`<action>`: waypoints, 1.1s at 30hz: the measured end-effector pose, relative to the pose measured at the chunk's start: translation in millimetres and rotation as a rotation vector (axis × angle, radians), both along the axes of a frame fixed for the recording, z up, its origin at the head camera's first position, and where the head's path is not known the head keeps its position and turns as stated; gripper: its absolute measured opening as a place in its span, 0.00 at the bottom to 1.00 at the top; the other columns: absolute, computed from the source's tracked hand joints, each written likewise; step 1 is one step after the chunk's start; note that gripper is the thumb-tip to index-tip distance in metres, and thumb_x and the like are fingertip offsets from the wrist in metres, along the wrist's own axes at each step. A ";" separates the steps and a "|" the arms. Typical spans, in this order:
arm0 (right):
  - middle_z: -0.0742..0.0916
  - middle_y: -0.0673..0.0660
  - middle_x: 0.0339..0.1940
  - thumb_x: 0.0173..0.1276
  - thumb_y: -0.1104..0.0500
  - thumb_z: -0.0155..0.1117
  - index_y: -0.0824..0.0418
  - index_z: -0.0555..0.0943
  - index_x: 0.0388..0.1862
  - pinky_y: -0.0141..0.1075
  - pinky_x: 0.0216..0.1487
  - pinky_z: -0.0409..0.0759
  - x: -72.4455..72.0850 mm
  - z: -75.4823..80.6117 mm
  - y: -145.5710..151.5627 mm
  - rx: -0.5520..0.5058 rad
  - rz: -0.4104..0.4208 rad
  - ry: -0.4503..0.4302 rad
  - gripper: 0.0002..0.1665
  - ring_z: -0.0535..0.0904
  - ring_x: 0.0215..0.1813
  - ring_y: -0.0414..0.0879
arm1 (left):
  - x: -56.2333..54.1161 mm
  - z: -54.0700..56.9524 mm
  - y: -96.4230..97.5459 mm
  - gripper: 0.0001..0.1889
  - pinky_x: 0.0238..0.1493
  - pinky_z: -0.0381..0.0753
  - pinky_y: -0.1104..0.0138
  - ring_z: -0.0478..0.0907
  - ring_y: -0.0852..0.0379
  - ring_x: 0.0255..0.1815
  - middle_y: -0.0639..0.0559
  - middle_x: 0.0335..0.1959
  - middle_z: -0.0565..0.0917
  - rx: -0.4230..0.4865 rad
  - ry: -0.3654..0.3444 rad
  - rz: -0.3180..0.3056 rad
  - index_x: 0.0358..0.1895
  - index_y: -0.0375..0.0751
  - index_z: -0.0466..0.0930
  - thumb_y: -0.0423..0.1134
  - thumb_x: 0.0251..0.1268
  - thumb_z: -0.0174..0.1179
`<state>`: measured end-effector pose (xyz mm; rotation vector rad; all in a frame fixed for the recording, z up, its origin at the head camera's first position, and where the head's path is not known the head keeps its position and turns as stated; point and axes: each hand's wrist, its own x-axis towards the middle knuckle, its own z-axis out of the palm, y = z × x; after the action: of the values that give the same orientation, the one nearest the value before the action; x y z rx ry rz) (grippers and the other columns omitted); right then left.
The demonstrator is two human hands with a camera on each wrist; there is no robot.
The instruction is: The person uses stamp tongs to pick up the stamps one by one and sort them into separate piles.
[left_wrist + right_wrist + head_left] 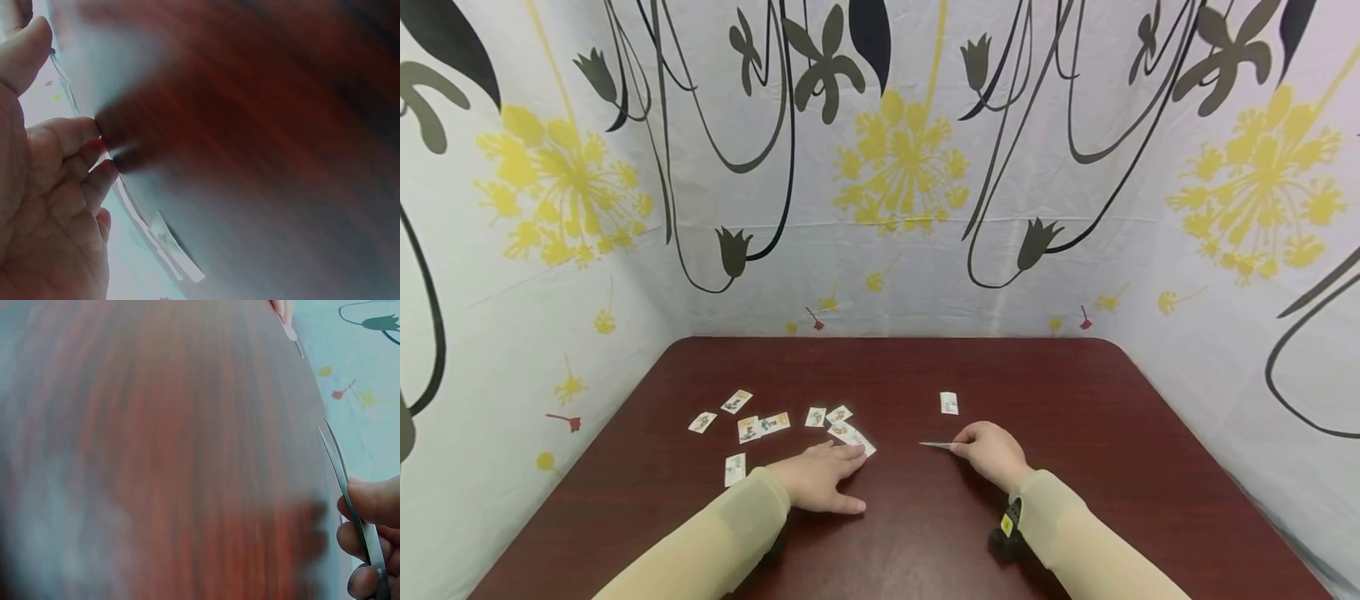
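Note:
My left hand (820, 477) lies with fingers extended and thumb spread over the table, left of the middle. Its fingertips touch the near end of a small white picture card (854, 438), which overlaps another card (838, 428). In the left wrist view the fingertips (107, 172) press down at the tabletop. To the right, my right hand (994, 454) pinches metal tweezers (373, 544) between thumb and fingers. Their fine tips point left over bare tabletop, slightly apart and with nothing between them. A single pale card (949, 403) lies beyond the right hand.
Several small picture cards lie on the left half of the dark red table (910, 542), among them an overlapping pair (773, 423) and a lone card (735, 470) beside the left sleeve. Patterned white cloth (910, 283) hangs at the table's back and sides.

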<state>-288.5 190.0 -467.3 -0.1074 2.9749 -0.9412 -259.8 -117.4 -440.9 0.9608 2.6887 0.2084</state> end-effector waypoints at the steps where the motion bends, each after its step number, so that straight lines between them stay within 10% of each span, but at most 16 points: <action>1: 0.84 0.44 0.30 0.62 0.54 0.68 0.49 0.86 0.29 0.39 0.33 0.73 -0.2 -0.3 -1.4 0.004 0.004 0.004 0.03 0.74 0.30 0.41 | 0.2 0.4 1.2 0.42 0.72 0.52 0.50 0.53 0.39 0.74 0.53 0.75 0.59 -0.003 -0.001 -0.002 0.73 0.45 0.63 0.66 0.61 0.55; 33: 0.84 0.43 0.26 0.60 0.54 0.69 0.50 0.86 0.25 0.38 0.32 0.73 7.4 1.8 -45.9 -0.041 0.050 0.021 0.06 0.74 0.28 0.39 | -1.9 -3.7 20.6 0.43 0.72 0.52 0.54 0.54 0.45 0.74 0.55 0.75 0.59 -0.023 0.020 -0.032 0.73 0.46 0.62 0.69 0.60 0.54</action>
<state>-281.1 144.1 -465.5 -0.1934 2.9577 -1.0011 -261.8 -96.7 -444.6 1.0040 2.6855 0.1623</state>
